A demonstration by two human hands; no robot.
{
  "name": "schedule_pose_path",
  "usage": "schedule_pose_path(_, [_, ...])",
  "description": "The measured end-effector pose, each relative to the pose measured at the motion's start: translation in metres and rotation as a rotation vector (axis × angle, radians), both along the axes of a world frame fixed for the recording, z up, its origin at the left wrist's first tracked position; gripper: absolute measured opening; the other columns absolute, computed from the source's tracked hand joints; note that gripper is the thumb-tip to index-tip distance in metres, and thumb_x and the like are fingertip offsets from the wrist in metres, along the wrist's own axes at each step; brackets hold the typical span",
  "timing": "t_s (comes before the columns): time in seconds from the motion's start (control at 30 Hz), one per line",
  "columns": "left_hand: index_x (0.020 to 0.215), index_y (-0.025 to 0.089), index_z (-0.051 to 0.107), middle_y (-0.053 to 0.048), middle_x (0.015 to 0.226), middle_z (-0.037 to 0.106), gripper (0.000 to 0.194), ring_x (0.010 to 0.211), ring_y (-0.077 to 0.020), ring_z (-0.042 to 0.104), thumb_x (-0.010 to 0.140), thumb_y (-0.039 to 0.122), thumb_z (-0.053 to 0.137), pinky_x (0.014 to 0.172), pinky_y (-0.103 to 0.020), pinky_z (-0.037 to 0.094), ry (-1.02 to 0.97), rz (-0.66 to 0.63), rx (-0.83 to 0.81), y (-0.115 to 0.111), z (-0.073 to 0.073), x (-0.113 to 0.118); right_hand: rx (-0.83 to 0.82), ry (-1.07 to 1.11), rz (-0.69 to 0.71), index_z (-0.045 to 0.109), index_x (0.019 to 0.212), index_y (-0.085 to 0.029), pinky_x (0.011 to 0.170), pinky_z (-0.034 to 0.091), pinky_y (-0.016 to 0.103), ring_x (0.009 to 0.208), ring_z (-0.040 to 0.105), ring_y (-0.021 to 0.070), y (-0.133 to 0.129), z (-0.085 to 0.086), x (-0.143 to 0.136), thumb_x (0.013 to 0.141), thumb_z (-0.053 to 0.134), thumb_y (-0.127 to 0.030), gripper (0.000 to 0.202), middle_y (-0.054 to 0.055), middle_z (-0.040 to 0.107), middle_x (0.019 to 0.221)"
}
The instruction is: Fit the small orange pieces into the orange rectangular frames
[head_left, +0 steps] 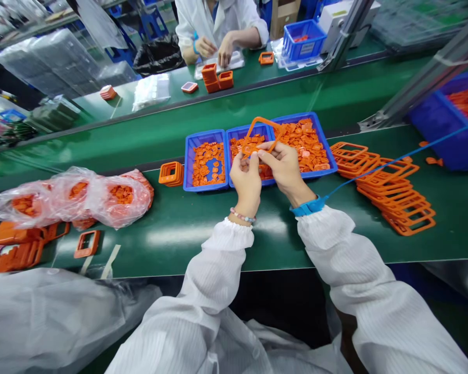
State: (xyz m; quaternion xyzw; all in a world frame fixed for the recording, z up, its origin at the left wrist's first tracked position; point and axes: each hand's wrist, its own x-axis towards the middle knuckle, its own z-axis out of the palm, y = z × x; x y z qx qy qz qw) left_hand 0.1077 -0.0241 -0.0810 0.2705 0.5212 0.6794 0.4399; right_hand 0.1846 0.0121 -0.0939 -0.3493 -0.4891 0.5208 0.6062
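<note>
Above the blue trays, my left hand (pixel 246 179) and my right hand (pixel 284 166) meet with fingers pinched on one orange frame (pixel 262 120). The frame stands tilted up from my fingertips. A small orange piece shows at the fingertips; which hand grips it is unclear. Small orange parts fill the left tray (pixel 185 161), the middle tray (pixel 228 136) and the right tray (pixel 329 150). To the right, larger orange frames (pixel 398 187) lie fanned out in an overlapping row. A short stack of smaller orange frames (pixel 170 173) sits left of the trays.
Plastic bags of orange parts (pixel 119 200) lie at the left, near a single orange frame (pixel 87 244). A blue cord (pixel 374 169) runs from my right wrist past a blue bin (pixel 448 140). A person's hands (pixel 218 49) work across the green bench.
</note>
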Motion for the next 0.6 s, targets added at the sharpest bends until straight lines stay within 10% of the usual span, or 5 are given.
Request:
schedule_pose_path(0.3, [0.089, 0.017, 0.072, 0.000, 0.078, 0.069, 0.023, 0.063, -0.0077, 0.059, 0.088, 0.039, 0.076, 0.056, -0.019, 0.042, 0.006, -0.128, 0.026, -0.003, -0.003, -0.016, -0.015, 0.024, 0.095, 0.066, 0.084, -0.021, 0.072, 0.063, 0.030, 0.074, 0.072, 0.0158, 0.000, 0.000, 0.001, 0.060, 0.089, -0.064, 0.054, 0.000, 0.073, 0.080])
schedule_pose_path(0.6, [0.080, 0.017, 0.066, 0.002, 0.073, 0.068, 0.012, 0.063, -0.0066, 0.062, 0.086, 0.018, 0.076, 0.063, -0.017, 0.047, 0.034, -0.023, 0.054, 0.002, -0.004, -0.018, -0.057, -0.059, 0.067, 0.062, 0.078, -0.022, 0.065, 0.062, 0.033, 0.066, 0.069, 0.0171, -0.006, -0.001, -0.007, 0.062, 0.087, -0.066, 0.053, 0.001, 0.071, 0.075])
